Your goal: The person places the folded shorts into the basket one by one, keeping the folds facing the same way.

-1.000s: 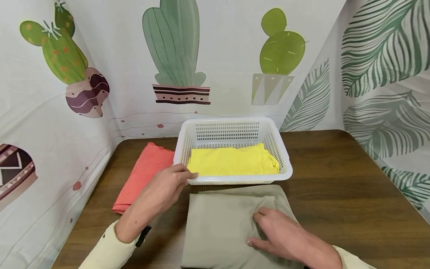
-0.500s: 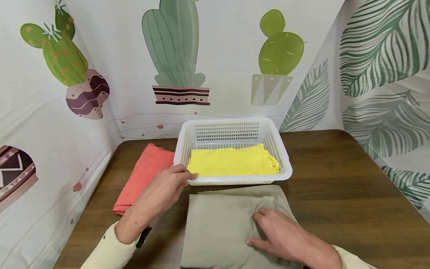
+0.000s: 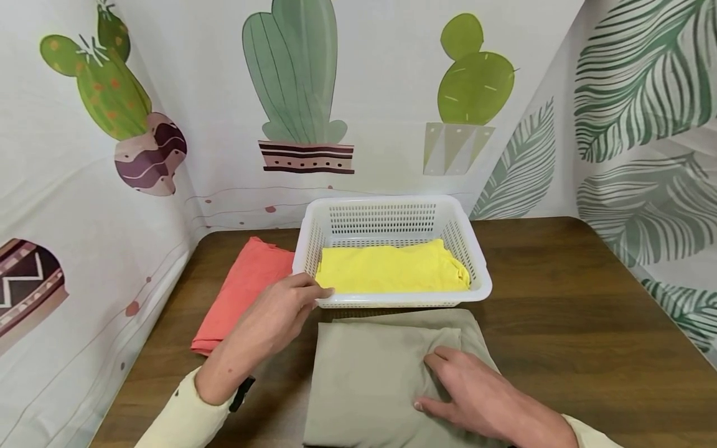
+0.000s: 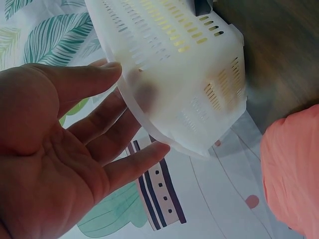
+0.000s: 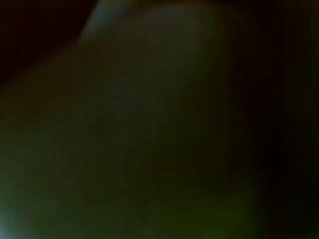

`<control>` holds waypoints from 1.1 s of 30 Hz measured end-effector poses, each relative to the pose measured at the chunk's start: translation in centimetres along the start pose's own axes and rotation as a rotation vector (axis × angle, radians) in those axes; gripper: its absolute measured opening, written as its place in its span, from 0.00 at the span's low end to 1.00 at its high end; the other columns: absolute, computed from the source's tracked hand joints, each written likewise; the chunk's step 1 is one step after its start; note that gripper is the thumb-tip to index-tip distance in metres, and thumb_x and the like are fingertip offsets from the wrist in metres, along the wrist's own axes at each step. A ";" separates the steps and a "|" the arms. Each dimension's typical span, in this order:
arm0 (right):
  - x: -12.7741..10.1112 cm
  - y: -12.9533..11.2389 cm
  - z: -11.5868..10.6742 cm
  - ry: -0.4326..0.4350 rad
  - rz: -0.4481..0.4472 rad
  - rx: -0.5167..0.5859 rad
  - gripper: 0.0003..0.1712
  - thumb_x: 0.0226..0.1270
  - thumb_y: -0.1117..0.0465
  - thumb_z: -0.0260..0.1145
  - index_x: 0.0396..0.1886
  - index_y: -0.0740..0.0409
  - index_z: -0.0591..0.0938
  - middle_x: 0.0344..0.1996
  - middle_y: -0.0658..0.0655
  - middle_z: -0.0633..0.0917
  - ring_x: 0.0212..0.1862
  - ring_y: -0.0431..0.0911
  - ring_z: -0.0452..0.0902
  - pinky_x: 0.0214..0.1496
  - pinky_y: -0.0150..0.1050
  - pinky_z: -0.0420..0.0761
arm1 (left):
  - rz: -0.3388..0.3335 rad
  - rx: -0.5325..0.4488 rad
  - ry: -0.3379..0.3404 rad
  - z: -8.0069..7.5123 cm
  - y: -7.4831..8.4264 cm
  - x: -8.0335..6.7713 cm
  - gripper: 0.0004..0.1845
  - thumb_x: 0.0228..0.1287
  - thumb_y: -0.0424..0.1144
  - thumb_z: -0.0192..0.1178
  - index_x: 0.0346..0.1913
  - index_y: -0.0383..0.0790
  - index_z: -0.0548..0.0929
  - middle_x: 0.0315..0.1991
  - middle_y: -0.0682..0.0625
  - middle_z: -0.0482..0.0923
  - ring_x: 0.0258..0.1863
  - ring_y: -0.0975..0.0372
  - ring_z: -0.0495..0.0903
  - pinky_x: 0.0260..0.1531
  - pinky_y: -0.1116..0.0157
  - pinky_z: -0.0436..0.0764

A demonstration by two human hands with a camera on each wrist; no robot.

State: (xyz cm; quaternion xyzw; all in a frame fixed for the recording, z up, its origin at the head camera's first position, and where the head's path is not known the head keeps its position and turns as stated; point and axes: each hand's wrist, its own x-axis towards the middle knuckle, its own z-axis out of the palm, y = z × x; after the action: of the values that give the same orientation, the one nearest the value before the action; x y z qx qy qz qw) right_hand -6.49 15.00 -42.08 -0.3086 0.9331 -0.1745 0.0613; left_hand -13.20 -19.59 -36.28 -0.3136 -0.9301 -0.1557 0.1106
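The white basket point(image 3: 383, 219) stood toward the far side of the dark wooden table point(image 3: 566, 323), its long near rim facing the person. The left hand point(image 3: 285, 308) pinched its near left corner, with the thumb on the outer side of the rim in the left wrist view and the other fingers around the edge. Inside, a folded yellow cloth point(image 3: 392, 269) lay along the near wall, leaving a strip of basket floor behind it (the slotted back wall showed above).

A folded grey cloth point(image 3: 370, 379) lay just in front of the basket, its far edge near the basket's base. The right hand point(image 3: 467, 389) rested on its right part, clutching nothing that showed, the thumb well apart from the bent, relaxed fingers (the right wrist view was too dark to add anything).

To the left, a folded red cloth point(image 3: 241, 292) filled much of the space between basket and table edge; whether it touched the basket could not be told. On the right, a broad stretch of wood ran to the table's rounded far corner, and a printed hanging point(image 3: 386, 62) rose behind the far edge.
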 end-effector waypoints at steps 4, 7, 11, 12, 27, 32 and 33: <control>-0.1 0.1 0.1 0.004 0.001 -0.011 0.32 0.67 0.34 0.74 0.49 0.58 0.85 0.37 0.42 0.78 0.37 0.35 0.74 0.41 0.37 0.82 | 0.008 0.006 0.001 0.0 0.0 0.0 0.22 0.61 0.24 0.74 0.57 0.44 0.91 0.45 0.53 0.85 0.38 0.65 0.82 0.37 0.69 0.83; -0.1 0.2 0.1 0.007 -0.009 -0.020 0.33 0.68 0.34 0.73 0.52 0.60 0.85 0.40 0.44 0.80 0.39 0.37 0.76 0.43 0.38 0.83 | 0.012 0.014 0.006 0.0 -0.1 0.0 0.22 0.60 0.24 0.75 0.56 0.44 0.91 0.44 0.53 0.85 0.38 0.64 0.82 0.36 0.68 0.83; -0.2 0.3 0.0 0.003 -0.016 -0.019 0.33 0.68 0.35 0.73 0.53 0.60 0.84 0.41 0.45 0.81 0.40 0.36 0.77 0.43 0.38 0.83 | 0.022 0.024 0.013 0.1 -0.1 0.1 0.23 0.59 0.24 0.75 0.56 0.45 0.92 0.43 0.54 0.85 0.36 0.65 0.81 0.35 0.69 0.82; -0.3 0.3 0.0 0.002 -0.018 -0.018 0.33 0.69 0.35 0.73 0.54 0.60 0.84 0.41 0.45 0.81 0.40 0.36 0.77 0.43 0.38 0.83 | 0.024 0.027 0.013 0.1 -0.2 0.1 0.23 0.59 0.24 0.75 0.56 0.45 0.92 0.43 0.54 0.85 0.36 0.65 0.81 0.35 0.69 0.81; -1.4 0.6 0.0 0.041 -0.036 0.026 0.27 0.72 0.38 0.71 0.57 0.53 0.84 0.41 0.39 0.76 0.40 0.32 0.72 0.42 0.35 0.82 | 0.082 0.086 0.067 0.5 0.1 -0.4 0.19 0.63 0.31 0.72 0.58 0.45 0.90 0.46 0.53 0.83 0.42 0.60 0.83 0.44 0.62 0.83; -2.0 0.7 -0.1 0.084 -0.058 0.059 0.22 0.74 0.42 0.72 0.57 0.49 0.83 0.44 0.39 0.78 0.42 0.31 0.72 0.44 0.34 0.82 | 0.075 0.109 0.087 0.6 0.4 -0.8 0.20 0.64 0.34 0.72 0.60 0.43 0.87 0.52 0.49 0.81 0.50 0.55 0.82 0.53 0.56 0.82; -2.1 0.7 -0.1 0.094 -0.063 0.059 0.21 0.74 0.43 0.72 0.56 0.49 0.83 0.45 0.39 0.78 0.42 0.30 0.73 0.45 0.34 0.82 | 0.074 0.109 0.096 0.5 0.5 -0.9 0.20 0.64 0.34 0.72 0.60 0.43 0.87 0.52 0.49 0.81 0.50 0.54 0.82 0.53 0.56 0.82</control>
State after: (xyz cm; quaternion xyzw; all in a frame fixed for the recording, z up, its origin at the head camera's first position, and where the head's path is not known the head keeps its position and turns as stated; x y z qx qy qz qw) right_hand -5.26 16.81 -42.27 -0.3273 0.9192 -0.2179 0.0209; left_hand -12.24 -19.57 -36.94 -0.3333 -0.9187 -0.1157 0.1777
